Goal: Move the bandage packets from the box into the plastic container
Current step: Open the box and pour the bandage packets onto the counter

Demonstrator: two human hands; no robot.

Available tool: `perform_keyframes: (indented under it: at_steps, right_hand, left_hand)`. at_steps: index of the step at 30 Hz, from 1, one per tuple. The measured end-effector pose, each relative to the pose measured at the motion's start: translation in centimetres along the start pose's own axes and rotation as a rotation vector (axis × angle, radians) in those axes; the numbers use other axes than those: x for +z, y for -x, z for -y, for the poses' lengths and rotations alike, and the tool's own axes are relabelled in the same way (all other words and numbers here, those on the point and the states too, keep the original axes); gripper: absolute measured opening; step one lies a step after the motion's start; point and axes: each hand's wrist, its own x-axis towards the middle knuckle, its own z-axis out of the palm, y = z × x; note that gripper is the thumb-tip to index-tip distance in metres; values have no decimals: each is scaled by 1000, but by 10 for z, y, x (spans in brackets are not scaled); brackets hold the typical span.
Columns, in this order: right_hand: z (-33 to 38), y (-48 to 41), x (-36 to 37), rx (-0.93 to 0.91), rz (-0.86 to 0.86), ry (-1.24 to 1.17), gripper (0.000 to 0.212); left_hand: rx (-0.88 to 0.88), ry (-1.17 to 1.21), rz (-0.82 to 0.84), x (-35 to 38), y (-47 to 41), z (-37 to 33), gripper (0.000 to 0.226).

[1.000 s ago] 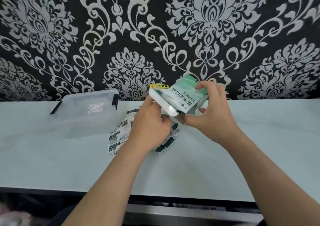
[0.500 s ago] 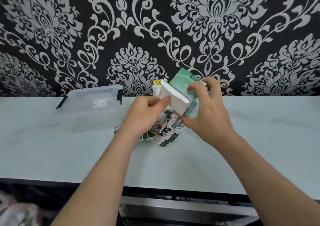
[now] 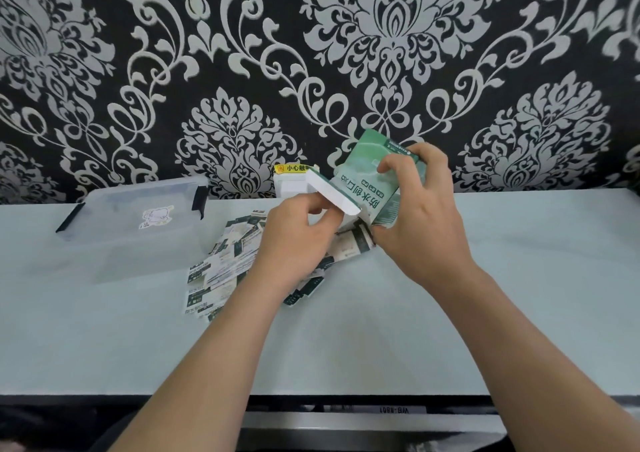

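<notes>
1. The fingers [image 3: 398,166] of your right hand [image 3: 422,223] are curled over the upper face of the green box [image 3: 363,164], with the thumb under its lower edge. The hand grips the box firmly.
2. The box is lifted off the table [image 3: 519,278] and tilted, with its open end pointing down and to the left. The printed characters on its face read upside down from your view.
3. Your left hand [image 3: 294,244] sits just left of the box. Its fingertips [image 3: 323,206] are bent and pinch the white flap [image 3: 329,193] at the open end.
4. The bandage packets [image 3: 228,261] lie loose on the table in a scattered heap. The heap is directly below both hands and spreads out to the left. Your left wrist covers part of it. No packet is between your fingers.
5. Whether any packets are inside the box cannot be told.
6. The plastic container [image 3: 138,244] is clear with black clips and a small sticker on top. It stands on the table to the left of the heap, near it and well apart from both hands.
7. A white block with a yellow label [image 3: 291,185] stands behind the flap, against the black and silver patterned wallpaper [image 3: 104,71].
</notes>
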Motion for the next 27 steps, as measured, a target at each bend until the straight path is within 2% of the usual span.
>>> perform_keyframes:
  at_steps: [4,8,15,23,27]
  right_hand:
    - [-7,1,-6,4,-1,12,71]
    - [-20,2,-11,48,-6,50,72]
    - [-30,1,-21,127,-42,48,71]
    - [-26,2,-6,-8,-297,154,69]
    - [-25,2,-3,-35,-313,84,70]
  left_hand:
    - [16,10,-19,14,-1,-5,21]
    - [-4,-87,1,22,-2,-9,8]
    - [104,-44,62,33,-2,-12,25]
    - [244,-46,61,41,-2,-6,30]
    - [304,-18,-17,42,-3,-6,34]
